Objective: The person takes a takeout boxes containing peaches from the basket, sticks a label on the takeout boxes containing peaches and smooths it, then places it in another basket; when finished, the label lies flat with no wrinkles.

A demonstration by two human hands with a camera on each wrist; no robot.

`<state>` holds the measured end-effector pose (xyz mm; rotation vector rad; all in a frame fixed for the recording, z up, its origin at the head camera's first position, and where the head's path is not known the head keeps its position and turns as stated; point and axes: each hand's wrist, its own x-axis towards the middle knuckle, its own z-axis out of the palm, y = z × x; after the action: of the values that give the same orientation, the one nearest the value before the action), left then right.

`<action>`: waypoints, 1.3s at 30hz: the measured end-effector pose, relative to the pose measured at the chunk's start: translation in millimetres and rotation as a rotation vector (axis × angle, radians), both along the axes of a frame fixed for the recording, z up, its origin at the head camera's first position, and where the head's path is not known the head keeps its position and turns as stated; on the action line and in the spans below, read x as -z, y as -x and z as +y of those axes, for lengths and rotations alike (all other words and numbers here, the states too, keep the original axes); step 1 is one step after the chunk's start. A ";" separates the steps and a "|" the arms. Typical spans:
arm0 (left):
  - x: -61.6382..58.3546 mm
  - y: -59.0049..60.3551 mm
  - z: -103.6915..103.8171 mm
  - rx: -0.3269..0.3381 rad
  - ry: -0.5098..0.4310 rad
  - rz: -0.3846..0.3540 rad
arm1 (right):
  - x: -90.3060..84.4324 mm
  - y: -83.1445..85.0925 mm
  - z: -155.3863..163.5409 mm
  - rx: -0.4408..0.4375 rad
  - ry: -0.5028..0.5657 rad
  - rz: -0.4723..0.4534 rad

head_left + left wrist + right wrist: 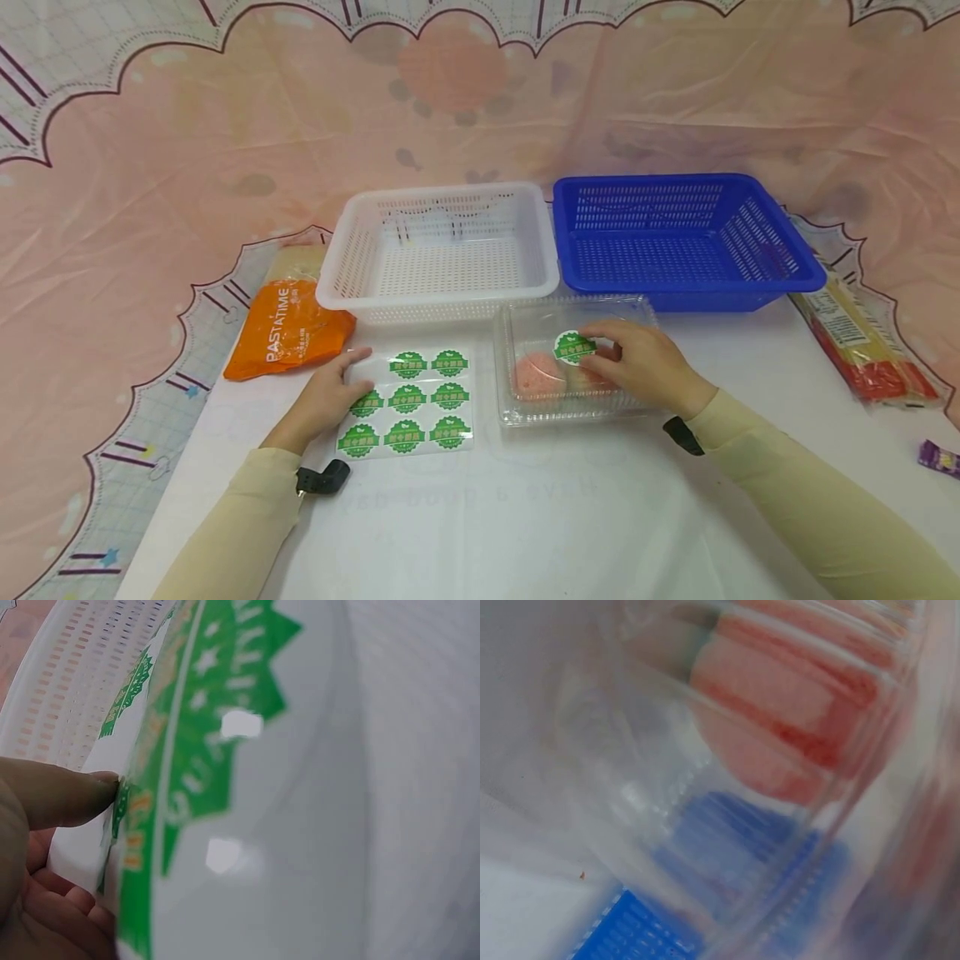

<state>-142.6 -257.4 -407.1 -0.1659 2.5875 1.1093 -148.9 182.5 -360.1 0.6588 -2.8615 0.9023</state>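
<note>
My left hand (324, 398) grips the left edge of a sticker sheet (428, 417), thumb on top and fingers beneath, as the left wrist view shows. Round green stickers (407, 398) fill most of the sheet, with a bare spot at its upper left. A single green-and-white sticker (574, 348) is pinched between the thumb and fingers of my right hand (643, 364). It overlaps the lid of a clear plastic container (517, 410) in the head view. Inside the container lie pink round pieces (538, 377), blurred in the right wrist view and partly hidden by my hand.
A white basket (442, 304) and a blue basket (690, 296) stand side by side behind the container. To the left lies an orange PASTATIME bag (292, 329). A red-and-yellow package (862, 342) and a small purple packet (939, 458) lie at the right.
</note>
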 end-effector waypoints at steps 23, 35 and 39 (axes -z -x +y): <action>-1.0 -1.9 -0.7 -0.003 0.005 -0.002 | 1.9 1.1 -0.9 -0.018 0.074 -0.006; -2.8 -4.0 3.5 0.038 0.057 0.059 | 0.4 1.3 -0.7 -0.003 0.055 -0.034; -6.0 -4.9 5.8 0.059 0.093 0.077 | -2.7 -0.3 1.3 0.005 0.061 -0.061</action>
<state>-137.8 -251.6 -401.0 -0.0695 2.6949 0.9946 -148.6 183.8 -357.5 0.6289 -2.8733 1.0223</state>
